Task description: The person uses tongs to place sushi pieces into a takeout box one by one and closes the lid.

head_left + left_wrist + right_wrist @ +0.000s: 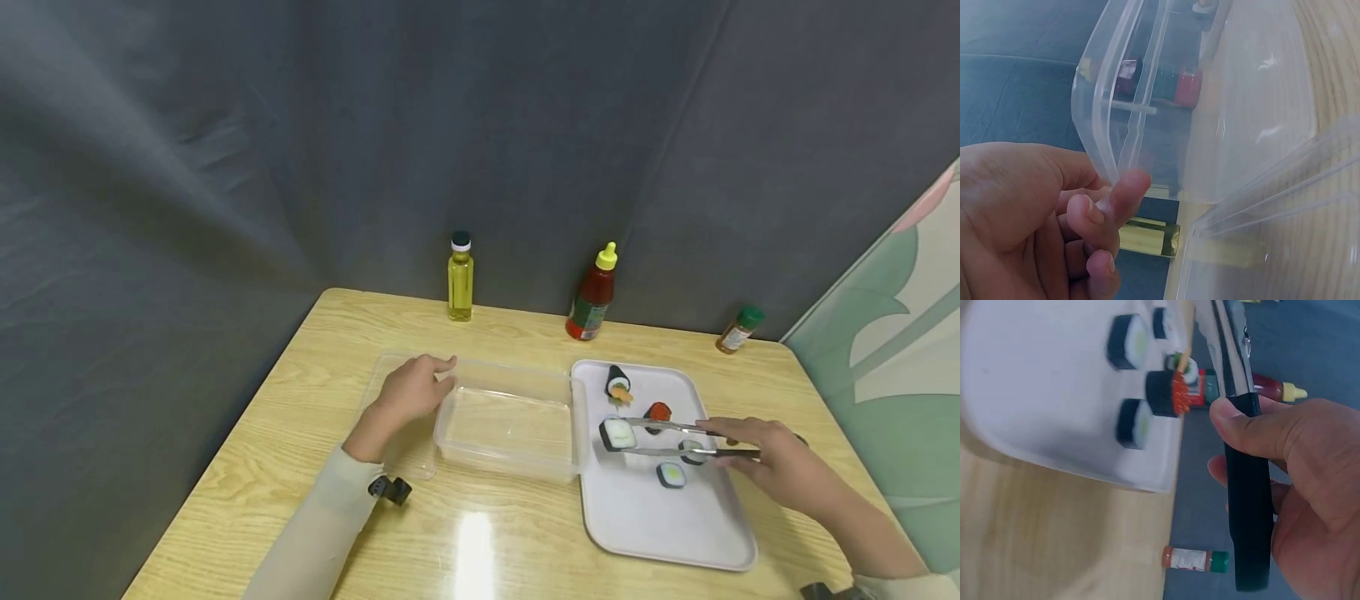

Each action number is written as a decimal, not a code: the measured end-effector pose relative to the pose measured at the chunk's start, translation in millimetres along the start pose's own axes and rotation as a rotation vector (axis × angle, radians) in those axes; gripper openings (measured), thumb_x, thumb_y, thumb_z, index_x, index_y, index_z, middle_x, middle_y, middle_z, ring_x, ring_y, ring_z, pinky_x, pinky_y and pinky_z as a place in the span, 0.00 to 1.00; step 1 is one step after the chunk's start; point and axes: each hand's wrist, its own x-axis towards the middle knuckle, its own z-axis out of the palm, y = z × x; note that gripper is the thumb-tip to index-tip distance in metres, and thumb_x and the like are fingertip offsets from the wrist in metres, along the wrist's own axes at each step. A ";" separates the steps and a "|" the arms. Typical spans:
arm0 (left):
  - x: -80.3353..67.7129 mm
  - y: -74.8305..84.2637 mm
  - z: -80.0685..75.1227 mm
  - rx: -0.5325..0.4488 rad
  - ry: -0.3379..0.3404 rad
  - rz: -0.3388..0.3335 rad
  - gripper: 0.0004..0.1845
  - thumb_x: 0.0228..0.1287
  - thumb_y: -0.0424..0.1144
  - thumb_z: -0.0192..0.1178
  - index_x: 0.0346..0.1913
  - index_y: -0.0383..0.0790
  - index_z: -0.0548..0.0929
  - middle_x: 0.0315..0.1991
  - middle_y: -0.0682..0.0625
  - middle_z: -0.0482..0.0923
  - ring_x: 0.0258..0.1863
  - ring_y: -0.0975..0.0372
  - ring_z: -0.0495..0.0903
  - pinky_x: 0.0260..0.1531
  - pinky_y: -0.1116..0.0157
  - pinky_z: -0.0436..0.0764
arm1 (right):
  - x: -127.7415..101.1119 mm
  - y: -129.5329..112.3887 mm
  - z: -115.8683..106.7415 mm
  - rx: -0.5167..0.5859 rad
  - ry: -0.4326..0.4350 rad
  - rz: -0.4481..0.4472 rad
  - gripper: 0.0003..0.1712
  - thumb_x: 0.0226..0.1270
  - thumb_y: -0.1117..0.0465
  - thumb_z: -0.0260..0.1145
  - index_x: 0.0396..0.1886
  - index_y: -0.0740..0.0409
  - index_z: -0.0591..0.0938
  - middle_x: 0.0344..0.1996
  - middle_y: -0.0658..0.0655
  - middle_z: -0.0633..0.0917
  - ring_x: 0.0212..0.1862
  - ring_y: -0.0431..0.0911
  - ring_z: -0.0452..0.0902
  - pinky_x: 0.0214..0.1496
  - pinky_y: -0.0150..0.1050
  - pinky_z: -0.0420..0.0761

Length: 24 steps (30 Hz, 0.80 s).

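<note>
On the light wooden table (pixel 315 467), a clear plastic rectangular container (pixel 510 425) sits at the middle, its clear flat lid (pixel 397 417) lying just to its left. Touching the container's right side is a white rectangular tray (pixel 660 525). On the tray lie five small sushi pieces: a dark-wrapped roll (pixel 617 383) at the back, a red-topped piece (pixel 658 412) right of it, a white rice piece (pixel 617 433) at the left edge, and two more (pixel 672 473) nearer the front. Behind, along the grey curtain (pixel 300 125), stand a yellow oil bottle (pixel 461 279), a red sauce bottle (pixel 592 296) and, farthest right, a small green-capped shaker (pixel 738 330).
</note>
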 end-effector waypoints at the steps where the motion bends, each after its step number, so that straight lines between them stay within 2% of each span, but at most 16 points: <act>1: -0.4 -0.3 -0.2 -0.006 -0.004 0.002 0.25 0.81 0.44 0.58 0.76 0.43 0.75 0.10 0.55 0.75 0.08 0.67 0.61 0.09 0.71 0.58 | 0.6 0.5 -2.3 0.015 0.000 0.017 0.37 0.46 0.71 0.84 0.60 0.49 0.88 0.53 0.59 0.92 0.53 0.27 0.82 0.47 0.15 0.78; 4: -1.3 -0.5 -1.0 -0.025 -0.016 0.005 0.26 0.81 0.44 0.58 0.76 0.43 0.74 0.10 0.54 0.76 0.07 0.67 0.61 0.09 0.71 0.58 | 3.8 -0.6 -8.2 0.069 0.022 0.040 0.37 0.48 0.73 0.83 0.62 0.50 0.88 0.55 0.53 0.91 0.52 0.22 0.80 0.46 0.17 0.80; 7: -1.9 -0.4 -2.3 -0.037 -0.028 -0.003 0.26 0.82 0.44 0.57 0.77 0.44 0.73 0.12 0.49 0.79 0.06 0.67 0.61 0.08 0.71 0.58 | 9.8 -6.6 -11.9 0.101 0.056 0.026 0.39 0.47 0.74 0.82 0.63 0.50 0.87 0.58 0.43 0.88 0.55 0.18 0.76 0.52 0.13 0.76; 11: -2.0 -0.4 -3.1 -0.068 -0.045 -0.009 0.26 0.83 0.44 0.56 0.78 0.43 0.71 0.13 0.46 0.81 0.05 0.66 0.62 0.09 0.71 0.58 | 21.5 -22.0 -14.1 0.146 0.035 0.045 0.37 0.50 0.73 0.82 0.64 0.51 0.87 0.58 0.51 0.89 0.60 0.14 0.69 0.55 0.10 0.71; 13: -2.3 -0.3 -3.2 -0.085 -0.050 -0.007 0.27 0.83 0.43 0.56 0.78 0.42 0.71 0.12 0.47 0.79 0.05 0.66 0.62 0.09 0.70 0.58 | 28.8 -31.7 -13.8 0.149 0.009 0.075 0.35 0.54 0.71 0.81 0.64 0.50 0.87 0.56 0.56 0.91 0.61 0.16 0.69 0.55 0.10 0.69; 16: -3.1 0.6 -3.6 -0.092 -0.056 -0.001 0.27 0.83 0.44 0.55 0.79 0.41 0.70 0.12 0.49 0.78 0.05 0.65 0.64 0.09 0.70 0.58 | 40.4 -43.9 -11.5 0.132 -0.028 0.090 0.34 0.58 0.67 0.81 0.66 0.47 0.86 0.58 0.58 0.90 0.63 0.24 0.74 0.58 0.10 0.66; 20: -3.3 1.4 -3.4 -0.084 -0.059 -0.001 0.27 0.84 0.44 0.55 0.79 0.40 0.69 0.12 0.49 0.78 0.05 0.65 0.65 0.09 0.71 0.59 | 58.4 -58.7 -3.4 0.107 -0.034 0.046 0.34 0.60 0.66 0.80 0.68 0.47 0.85 0.60 0.56 0.90 0.63 0.43 0.84 0.62 0.13 0.67; 22: -2.8 1.5 -2.8 -0.082 -0.057 -0.004 0.27 0.84 0.44 0.55 0.79 0.41 0.69 0.12 0.50 0.78 0.05 0.65 0.65 0.09 0.70 0.59 | 67.1 -65.6 1.6 0.096 -0.030 0.016 0.34 0.59 0.67 0.80 0.67 0.48 0.85 0.60 0.55 0.90 0.62 0.51 0.86 0.64 0.23 0.76; 24: -2.1 1.5 -2.1 -0.077 -0.056 -0.004 0.27 0.84 0.44 0.54 0.79 0.41 0.69 0.12 0.50 0.78 0.05 0.65 0.65 0.09 0.70 0.59 | 74.6 -72.1 5.9 0.084 -0.030 -0.003 0.34 0.59 0.68 0.80 0.67 0.49 0.85 0.60 0.53 0.90 0.62 0.54 0.86 0.63 0.36 0.82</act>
